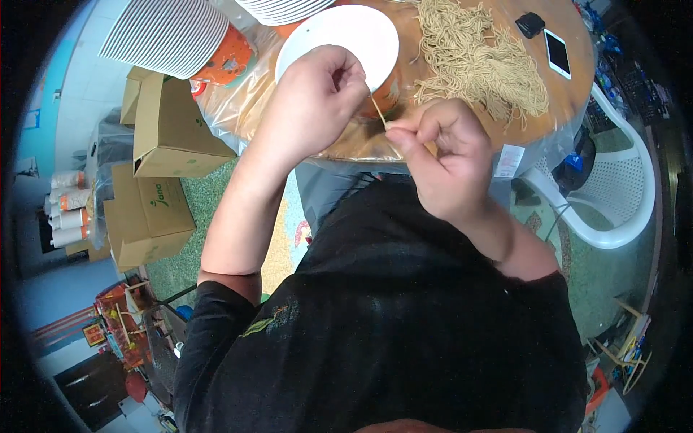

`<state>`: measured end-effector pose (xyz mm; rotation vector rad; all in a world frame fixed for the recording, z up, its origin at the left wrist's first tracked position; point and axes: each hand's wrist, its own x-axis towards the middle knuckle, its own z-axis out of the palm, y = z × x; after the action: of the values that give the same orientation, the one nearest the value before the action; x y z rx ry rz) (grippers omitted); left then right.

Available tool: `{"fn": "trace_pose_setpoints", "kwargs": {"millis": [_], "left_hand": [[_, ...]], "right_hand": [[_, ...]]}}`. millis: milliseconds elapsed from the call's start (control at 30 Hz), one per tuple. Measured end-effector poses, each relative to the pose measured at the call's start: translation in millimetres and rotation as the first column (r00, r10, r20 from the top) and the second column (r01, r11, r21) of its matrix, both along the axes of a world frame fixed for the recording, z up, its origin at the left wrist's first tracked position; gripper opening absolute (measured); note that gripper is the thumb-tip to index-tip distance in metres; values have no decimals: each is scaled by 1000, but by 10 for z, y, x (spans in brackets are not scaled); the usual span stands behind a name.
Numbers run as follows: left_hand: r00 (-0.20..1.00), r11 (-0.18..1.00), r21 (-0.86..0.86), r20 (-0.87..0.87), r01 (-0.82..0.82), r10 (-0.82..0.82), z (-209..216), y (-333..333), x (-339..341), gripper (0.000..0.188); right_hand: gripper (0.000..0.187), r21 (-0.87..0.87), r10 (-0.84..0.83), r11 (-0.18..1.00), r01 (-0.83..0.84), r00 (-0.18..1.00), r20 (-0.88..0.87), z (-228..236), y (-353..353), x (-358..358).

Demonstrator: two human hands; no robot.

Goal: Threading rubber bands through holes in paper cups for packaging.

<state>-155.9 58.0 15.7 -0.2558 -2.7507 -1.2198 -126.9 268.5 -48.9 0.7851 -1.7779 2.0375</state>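
Observation:
A short length of tan string [378, 110] runs taut between my two hands above the table's near edge. My left hand [328, 90] pinches its upper end, fingers curled. The lower end is pinched between thumb and forefinger of my right hand [449, 155]. Behind my left hand is a white round disc [361, 32], with an orange printed surface showing below it; I cannot tell whether it is a lid or a bucket's base. A loose heap of tan strings [480, 61] lies on the table beyond my right hand.
The round wooden table [570, 94] has clear plastic over its edge. Nested paper buckets [170, 36] stand at far left. A phone [557, 54] and a small black item [530, 25] lie at far right. Cardboard boxes [162, 209] are on the left; a white plastic chair [613, 180] is right.

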Motion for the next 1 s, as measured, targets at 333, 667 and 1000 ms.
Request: {"fn": "trace_pose_setpoints", "kwargs": {"millis": [333, 667, 1000], "left_hand": [[940, 983, -97, -292, 154, -176, 23, -1, 54, 18], [832, 948, -291, -488, 130, -264, -153, 14, 215, 13], [899, 967, -224, -390, 118, -200, -230, -206, 273, 8]], "right_hand": [[19, -293, 267, 942, -165, 897, 352, 3, 154, -52], [30, -228, 384, 915, -333, 890, 244, 93, 146, 65], [19, 398, 177, 908, -132, 981, -79, 358, 299, -157]]}}
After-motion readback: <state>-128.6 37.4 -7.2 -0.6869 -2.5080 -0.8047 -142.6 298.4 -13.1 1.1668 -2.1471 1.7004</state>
